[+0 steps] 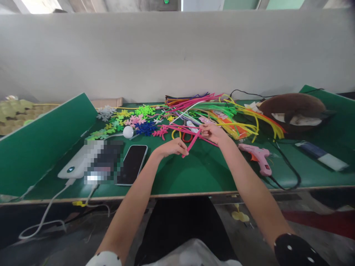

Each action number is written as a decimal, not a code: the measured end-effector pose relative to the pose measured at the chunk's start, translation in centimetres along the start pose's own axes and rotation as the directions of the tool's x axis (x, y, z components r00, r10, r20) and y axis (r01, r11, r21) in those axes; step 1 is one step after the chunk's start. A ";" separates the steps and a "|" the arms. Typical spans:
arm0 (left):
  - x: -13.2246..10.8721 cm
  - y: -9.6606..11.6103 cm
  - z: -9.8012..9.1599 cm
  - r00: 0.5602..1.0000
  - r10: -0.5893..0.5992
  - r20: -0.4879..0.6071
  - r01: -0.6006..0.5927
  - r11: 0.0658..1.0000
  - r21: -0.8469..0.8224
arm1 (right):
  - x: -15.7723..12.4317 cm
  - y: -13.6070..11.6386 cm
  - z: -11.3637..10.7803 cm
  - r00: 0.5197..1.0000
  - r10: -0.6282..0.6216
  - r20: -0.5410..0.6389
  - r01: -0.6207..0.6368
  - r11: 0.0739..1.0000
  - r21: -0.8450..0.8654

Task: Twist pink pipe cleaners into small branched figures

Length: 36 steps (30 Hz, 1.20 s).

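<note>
My left hand point(173, 147) pinches the near ends of several pink pipe cleaners point(194, 139) over the green table point(194, 173). My right hand point(212, 132) grips the same pink pipe cleaners a little farther back, fingers closed round them. Behind both hands lies a loose heap of coloured pipe cleaners point(222, 111) in pink, green, yellow and orange. Red-handled scissors point(187, 138) lie partly hidden under the pink strands.
A pink glue gun point(257, 157) with its black cord lies right of my right arm. A phone point(132, 163), a white power bank point(79, 164), a white ball point(128, 132) and felt flower shapes point(133, 121) sit at the left. A brown plush thing point(294, 111) and a blue-white tube point(321, 156) are at the right.
</note>
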<state>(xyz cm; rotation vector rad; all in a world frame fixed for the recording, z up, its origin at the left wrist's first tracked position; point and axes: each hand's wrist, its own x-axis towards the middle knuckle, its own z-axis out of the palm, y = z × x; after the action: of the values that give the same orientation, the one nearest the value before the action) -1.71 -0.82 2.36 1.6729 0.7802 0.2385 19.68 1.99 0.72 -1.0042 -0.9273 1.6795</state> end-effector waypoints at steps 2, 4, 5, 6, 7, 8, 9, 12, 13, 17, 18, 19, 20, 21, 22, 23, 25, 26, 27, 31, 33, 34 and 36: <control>-0.1 0.2 0.1 1.000 -0.015 0.024 0.015 1.000 0.006 | 0.1 -0.1 -0.4 0.997 -0.065 -0.041 0.065 0.998 0.007; -0.1 0.2 0.2 0.999 -0.007 0.048 0.006 1.000 0.006 | 0.2 -0.2 -1.0 0.981 -0.156 -0.112 0.160 0.987 0.031; 0.0 0.1 0.2 0.999 0.010 0.044 -0.010 1.000 0.000 | 0.2 -0.2 -1.2 0.974 -0.181 -0.134 0.190 0.980 0.052; 0.1 0.0 0.2 0.999 0.033 0.030 -0.033 0.999 -0.011 | 0.2 -0.3 -1.3 0.972 -0.186 -0.140 0.196 0.979 0.061; 0.2 -0.2 0.1 0.998 0.060 -0.004 -0.061 0.998 -0.025 | 0.2 -0.3 -1.4 0.971 -0.188 -0.148 0.200 0.978 0.065; 0.3 -0.4 0.1 0.996 0.085 -0.034 -0.087 0.995 -0.041 | 0.2 -0.3 -1.2 0.968 -0.195 -0.156 0.207 0.976 0.068; 0.4 -0.5 0.0 0.993 0.100 -0.056 -0.103 0.993 -0.057 | 0.1 -0.3 -0.9 0.964 -0.204 -0.172 0.219 0.973 0.076; 0.6 -0.8 -0.3 0.983 0.141 -0.115 -0.152 0.984 -0.095 | -0.1 0.0 0.6 0.967 -0.202 -0.155 0.222 0.966 0.129; 0.5 -0.8 -0.3 0.981 0.151 -0.121 -0.165 0.980 -0.115 | -0.3 0.1 1.1 0.977 -0.178 -0.118 0.193 0.973 0.128; 0.5 -0.8 -0.2 0.982 0.164 -0.088 -0.180 0.959 -0.217 | -1.0 0.8 2.6 0.987 -0.108 0.116 0.092 0.987 0.131; 0.5 -0.9 -0.2 0.984 0.161 -0.077 -0.175 0.956 -0.236 | -1.1 0.9 2.8 0.979 -0.116 0.170 0.091 0.985 0.149; 0.5 -0.9 -0.1 0.985 0.159 -0.071 -0.172 0.952 -0.253 | -1.3 1.1 2.9 0.971 -0.129 0.202 0.095 0.981 0.172; 0.6 -1.0 -0.1 0.985 0.160 -0.069 -0.173 0.947 -0.271 | -1.3 1.1 2.9 0.965 -0.143 0.218 0.100 0.975 0.197; 0.6 -1.1 -0.1 0.984 0.164 -0.071 -0.178 0.940 -0.290 | -1.4 1.2 3.0 0.964 -0.152 0.220 0.103 0.970 0.218; 0.6 -1.2 0.0 0.983 0.169 -0.076 -0.185 0.933 -0.308 | -1.4 1.2 3.0 0.965 -0.154 0.213 0.103 0.967 0.235; 0.7 -1.2 0.0 0.982 0.173 -0.080 -0.189 0.928 -0.322 | -1.4 1.2 3.1 0.967 -0.152 0.204 0.100 0.964 0.246; 0.7 -1.3 -0.1 0.981 0.171 -0.088 -0.191 0.924 -0.332 | -1.3 1.1 3.2 0.972 -0.146 0.183 0.096 0.961 0.261; 0.8 -1.3 -0.1 0.982 0.166 -0.088 -0.186 0.925 -0.331 | -1.2 1.1 3.2 0.974 -0.147 0.170 0.097 0.958 0.269; 0.8 -1.4 -0.1 0.983 0.159 -0.087 -0.179 0.927 -0.328 | -1.2 1.0 3.2 0.976 -0.150 0.155 0.103 0.955 0.280; 0.9 -1.4 0.0 0.989 0.140 -0.056 -0.150 0.938 -0.312 | -1.0 0.6 2.8 0.982 -0.170 0.084 0.134 0.935 0.327; 0.9 -1.4 0.0 0.989 0.139 -0.043 -0.146 0.939 -0.311 | -0.9 0.4 2.6 0.982 -0.184 0.051 0.157 0.928 0.338; 0.9 -1.3 0.0 0.989 0.140 -0.039 -0.145 0.938 -0.315 | -0.9 0.4 2.4 0.980 -0.195 0.039 0.171 0.925 0.340; 0.9 -1.2 0.1 0.990 0.135 -0.036 -0.139 0.936 -0.323 | -0.8 0.3 2.2 0.974 -0.223 0.024 0.201 0.916 0.348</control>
<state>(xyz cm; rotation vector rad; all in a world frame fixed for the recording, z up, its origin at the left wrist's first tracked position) -1.43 -0.32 1.03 1.4128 0.5966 0.4524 17.72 0.85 1.46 -0.5957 -0.7202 1.6233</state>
